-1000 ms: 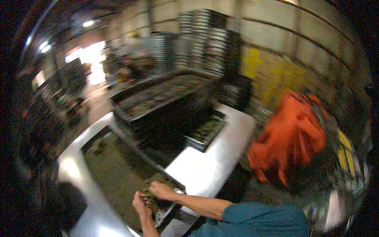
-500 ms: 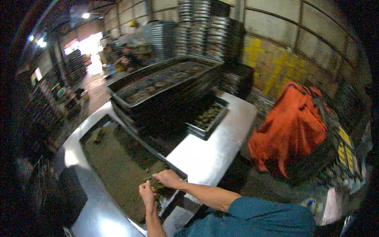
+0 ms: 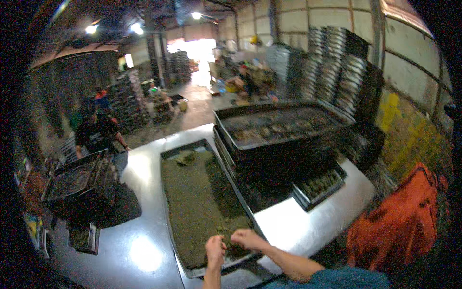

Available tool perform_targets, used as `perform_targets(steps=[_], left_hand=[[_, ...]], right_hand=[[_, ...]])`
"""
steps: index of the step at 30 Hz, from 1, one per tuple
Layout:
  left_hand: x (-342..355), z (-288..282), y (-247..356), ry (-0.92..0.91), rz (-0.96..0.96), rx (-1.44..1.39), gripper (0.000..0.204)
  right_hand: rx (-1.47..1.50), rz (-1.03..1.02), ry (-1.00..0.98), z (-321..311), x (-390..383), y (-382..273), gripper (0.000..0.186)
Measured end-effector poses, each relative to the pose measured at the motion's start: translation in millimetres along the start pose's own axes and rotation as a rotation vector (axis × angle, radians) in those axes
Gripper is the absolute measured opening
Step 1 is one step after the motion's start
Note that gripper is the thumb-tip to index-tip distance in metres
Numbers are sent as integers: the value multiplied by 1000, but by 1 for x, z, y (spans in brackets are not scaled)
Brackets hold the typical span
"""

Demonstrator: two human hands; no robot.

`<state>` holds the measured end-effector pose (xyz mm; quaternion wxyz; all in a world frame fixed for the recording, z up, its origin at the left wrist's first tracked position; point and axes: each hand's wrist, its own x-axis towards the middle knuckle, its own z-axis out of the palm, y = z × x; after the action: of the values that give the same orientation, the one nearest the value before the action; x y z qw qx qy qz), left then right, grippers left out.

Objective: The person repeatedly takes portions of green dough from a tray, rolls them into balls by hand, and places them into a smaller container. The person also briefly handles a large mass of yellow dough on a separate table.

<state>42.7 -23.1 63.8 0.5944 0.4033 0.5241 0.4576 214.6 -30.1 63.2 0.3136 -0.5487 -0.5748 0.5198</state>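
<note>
My left hand (image 3: 215, 248) is curled closed over the near end of a long metal tray (image 3: 172, 226) filled with greenish-brown granular material (image 3: 192, 207). My right hand (image 3: 244, 238) is just right of it, its fingers also curled, close to some darker clumps at the tray's near right. What either hand holds is too small and blurred to make out. A small lump of the same material (image 3: 185, 156) lies at the tray's far end.
Stacked large trays (image 3: 284, 144) and a small tray of lumps (image 3: 317, 188) stand right on the steel table (image 3: 144, 178). More trays (image 3: 79, 188) stand left, near a co-worker (image 3: 96, 135). An orange cloth (image 3: 394, 226) is at right; another person (image 3: 243, 79) and tray stacks (image 3: 332, 72) are behind.
My view has swung left, so the scene sits further right and the co-worker and left-hand trays show clearly. Both my hands remain curled at the tray's near end.
</note>
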Motion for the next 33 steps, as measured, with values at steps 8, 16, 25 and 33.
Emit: perform_targets(steps=[8, 16, 25, 33], left_hand=[[-4, 23, -1, 134, -73, -7, 20], [1, 16, -2, 253, -244, -203, 41], [-7, 5, -7, -27, -216, -432, 28], [17, -21, -6, 54, -300, -645, 32]], right_hand=[[-66, -260, 119, -13, 10, 13, 24], [306, -97, -18, -22, 53, 39, 34], [-246, -123, 131, -24, 29, 19, 22], [703, 275, 134, -20, 20, 6, 27]])
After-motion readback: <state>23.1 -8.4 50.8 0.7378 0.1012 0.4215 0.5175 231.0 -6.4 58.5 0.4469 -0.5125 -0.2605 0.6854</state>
